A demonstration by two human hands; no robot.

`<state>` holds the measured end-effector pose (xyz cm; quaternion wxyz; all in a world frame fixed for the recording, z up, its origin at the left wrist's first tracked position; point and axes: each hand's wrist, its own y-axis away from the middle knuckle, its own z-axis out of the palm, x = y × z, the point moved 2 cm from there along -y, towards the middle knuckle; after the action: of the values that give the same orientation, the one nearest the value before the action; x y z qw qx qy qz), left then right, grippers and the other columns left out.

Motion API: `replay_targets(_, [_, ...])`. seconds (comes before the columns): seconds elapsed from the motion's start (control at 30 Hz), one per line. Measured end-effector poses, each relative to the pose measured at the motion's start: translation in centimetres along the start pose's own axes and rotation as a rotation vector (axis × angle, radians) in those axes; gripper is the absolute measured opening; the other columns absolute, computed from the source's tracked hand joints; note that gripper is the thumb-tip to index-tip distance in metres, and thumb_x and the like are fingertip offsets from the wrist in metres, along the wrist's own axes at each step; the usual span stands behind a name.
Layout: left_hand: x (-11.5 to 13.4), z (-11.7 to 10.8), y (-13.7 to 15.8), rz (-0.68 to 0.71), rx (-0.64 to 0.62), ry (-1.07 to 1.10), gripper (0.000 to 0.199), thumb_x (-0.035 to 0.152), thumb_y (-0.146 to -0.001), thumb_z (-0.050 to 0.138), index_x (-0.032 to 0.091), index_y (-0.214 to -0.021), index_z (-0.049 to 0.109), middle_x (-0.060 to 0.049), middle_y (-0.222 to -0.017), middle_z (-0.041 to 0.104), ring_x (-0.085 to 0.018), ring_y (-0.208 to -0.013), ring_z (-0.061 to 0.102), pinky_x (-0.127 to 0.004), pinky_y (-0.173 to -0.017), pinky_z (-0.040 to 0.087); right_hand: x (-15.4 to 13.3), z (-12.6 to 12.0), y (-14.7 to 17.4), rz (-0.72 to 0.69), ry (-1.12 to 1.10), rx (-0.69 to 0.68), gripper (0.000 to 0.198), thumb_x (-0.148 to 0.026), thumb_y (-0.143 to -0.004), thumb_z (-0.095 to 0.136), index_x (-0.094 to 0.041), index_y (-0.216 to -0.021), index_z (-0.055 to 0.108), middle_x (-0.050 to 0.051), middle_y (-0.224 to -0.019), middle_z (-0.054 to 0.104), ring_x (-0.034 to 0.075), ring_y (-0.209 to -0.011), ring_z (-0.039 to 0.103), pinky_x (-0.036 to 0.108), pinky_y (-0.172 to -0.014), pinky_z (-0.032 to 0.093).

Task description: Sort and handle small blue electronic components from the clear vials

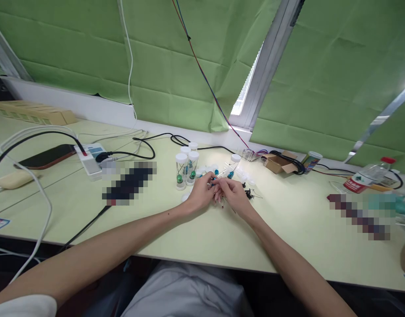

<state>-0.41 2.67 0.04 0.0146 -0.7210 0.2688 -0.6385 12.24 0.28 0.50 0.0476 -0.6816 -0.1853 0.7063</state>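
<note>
My left hand (202, 192) and my right hand (234, 193) meet above the middle of the table, fingertips pinched together. A bit of blue shows at the fingertips, but what they hold is too small and covered to name. Just behind and left of them stand several clear tubes with white lids (181, 156); green balls (179, 178) with thin stems sit inside the front ones. Beyond my right hand, small blue pieces (230, 175) lie by another white-lidded tube (235, 157). Small black parts with thin wires (248, 193) are beside my right wrist.
On the left are a power strip (89, 161), a dark phone-like slab (45, 156), cables and a blurred dark object (129, 182). At the right stand a small open carton (279, 163), a canister (311, 162) and a tilted red-capped bottle (367, 177). Green curtains (176, 66) hang behind.
</note>
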Motion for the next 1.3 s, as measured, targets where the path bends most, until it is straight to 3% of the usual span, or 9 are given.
replay_targets(0.23, [-0.02, -0.12, -0.08, -0.009, 0.014, -0.012, 0.006, 0.023, -0.084, 0.053, 0.019, -0.087, 0.051, 0.004, -0.057, 0.061, -0.012, -0.042, 0.058, -0.022, -0.040, 0.043, -0.30, 0.16, -0.09, 0.027, -0.032, 0.009, 0.045, -0.062, -0.083, 0.063, -0.017, -0.084, 0.071, 0.000, -0.062, 0.061, 0.013, -0.048, 0.059, 0.028, -0.049, 0.047])
replay_targets(0.7, [0.31, 0.06, 0.09, -0.079, -0.002, 0.082, 0.011, 0.020, -0.079, 0.054, 0.020, -0.089, 0.050, 0.005, -0.051, 0.059, -0.011, -0.033, 0.052, -0.019, -0.030, 0.034, -0.28, 0.18, 0.02, 0.144, -0.282, -0.034, 0.034, -0.050, -0.081, 0.072, -0.016, -0.081, 0.069, 0.001, -0.068, 0.064, 0.010, -0.053, 0.056, 0.024, -0.051, 0.046])
replay_targets(1.3, [0.12, -0.23, -0.04, -0.071, 0.071, 0.059, 0.033, 0.004, -0.059, 0.047, 0.019, -0.088, 0.053, 0.004, -0.072, 0.059, -0.007, -0.042, 0.053, -0.019, -0.036, 0.038, -0.86, -0.05, 0.14, 0.259, -0.450, -0.067, 0.029, -0.042, -0.080, 0.074, -0.014, -0.090, 0.075, 0.007, -0.084, 0.072, 0.012, -0.067, 0.061, 0.024, -0.062, 0.050])
